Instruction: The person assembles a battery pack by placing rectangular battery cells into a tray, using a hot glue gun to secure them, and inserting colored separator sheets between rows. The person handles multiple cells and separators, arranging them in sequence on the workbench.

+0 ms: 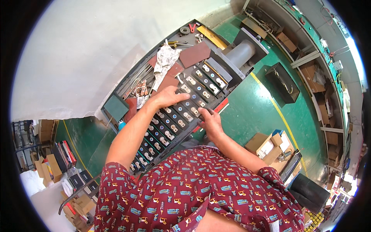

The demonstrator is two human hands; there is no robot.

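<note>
Long, narrow black battery cells (174,116) stand side by side in a slanting row, each with metal terminals and a blue round cap on top. My left hand (169,96) is closed over the far end of one cell, its thumb lying along the top beside a terminal. At the near end, my right hand (211,123) is closed with thumb and fingers around the cell's edge; some fingertips are hidden. Brown-red sheets (195,54) and a crumpled whitish cloth (166,62) lie just beyond the row.
A grey metal block with a cylinder (240,54) stands at the row's right end. Behind lie a yellow strip (211,37), red clamp (192,28) and tape roll (184,30). A green box (116,108) sits left. On the floor are a black case (283,83) and cartons (257,143).
</note>
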